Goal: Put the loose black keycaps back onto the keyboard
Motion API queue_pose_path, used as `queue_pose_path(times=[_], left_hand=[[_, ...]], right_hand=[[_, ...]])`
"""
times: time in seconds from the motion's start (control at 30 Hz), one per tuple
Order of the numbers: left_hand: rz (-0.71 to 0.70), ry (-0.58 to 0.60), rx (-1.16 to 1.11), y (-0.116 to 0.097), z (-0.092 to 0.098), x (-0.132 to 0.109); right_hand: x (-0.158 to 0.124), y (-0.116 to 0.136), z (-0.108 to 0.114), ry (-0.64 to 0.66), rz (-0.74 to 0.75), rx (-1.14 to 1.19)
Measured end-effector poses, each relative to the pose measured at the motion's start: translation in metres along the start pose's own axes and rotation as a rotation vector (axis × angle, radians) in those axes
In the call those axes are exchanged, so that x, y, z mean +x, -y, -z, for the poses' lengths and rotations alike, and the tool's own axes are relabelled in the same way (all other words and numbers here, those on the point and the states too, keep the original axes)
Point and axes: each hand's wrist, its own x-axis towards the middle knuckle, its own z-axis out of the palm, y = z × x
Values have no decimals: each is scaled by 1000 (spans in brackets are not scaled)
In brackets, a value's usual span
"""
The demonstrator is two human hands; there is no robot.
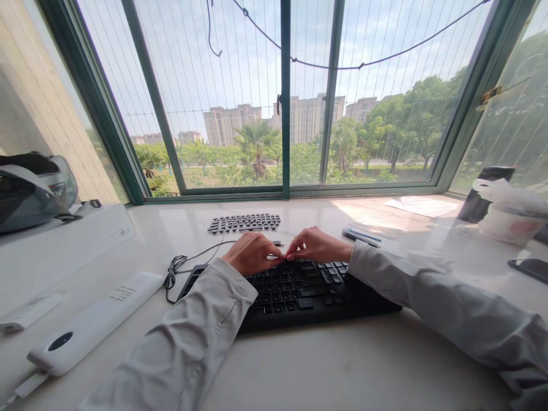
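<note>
A black keyboard (278,297) lies before me on the white counter. Many of its left and middle positions show bare sockets, while keys remain at the right. My left hand (252,253) is over the keyboard's far edge with thumb and forefinger pinched. Right beside it, my right hand (317,245) is pinched too, its fingertips meeting the left ones. Whatever small thing sits between the fingertips is too small to name. Behind the hands, loose black keycaps (244,223) are laid out in rows. A cable (171,274) lies coiled left of the keyboard.
To the left are a white power strip (96,322) and a helmet (36,191) on a white box (68,245). Pens (362,237), paper (422,206), a tissue roll (499,191) and a phone (531,268) are at the right. A window stands behind.
</note>
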Motion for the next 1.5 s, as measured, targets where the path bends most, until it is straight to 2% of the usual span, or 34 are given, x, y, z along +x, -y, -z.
queue_pose_path(times=[0.27, 0.57, 0.9, 1.0, 1.17, 1.37, 1.5], left_hand=[[-28, -4, 12, 1, 0, 0], [-35, -6, 44, 1, -1, 1], [-44, 34, 70, -7, 9, 0], [7, 31, 75, -14, 13, -2], [85, 46, 91, -26, 17, -1], [65, 64, 211, -38, 14, 3], [64, 37, 207, -38, 12, 1]], right_hand=[[-2, 9, 2, -3, 8, -105], [-1, 5, -8, -78, 92, -237], [-2, 10, -11, -109, 149, -294], [-6, 17, -9, -72, 200, -358], [-15, 31, 1, 67, 300, -457], [-18, 34, 3, 155, 251, -448], [-15, 29, 2, 132, 238, -417]])
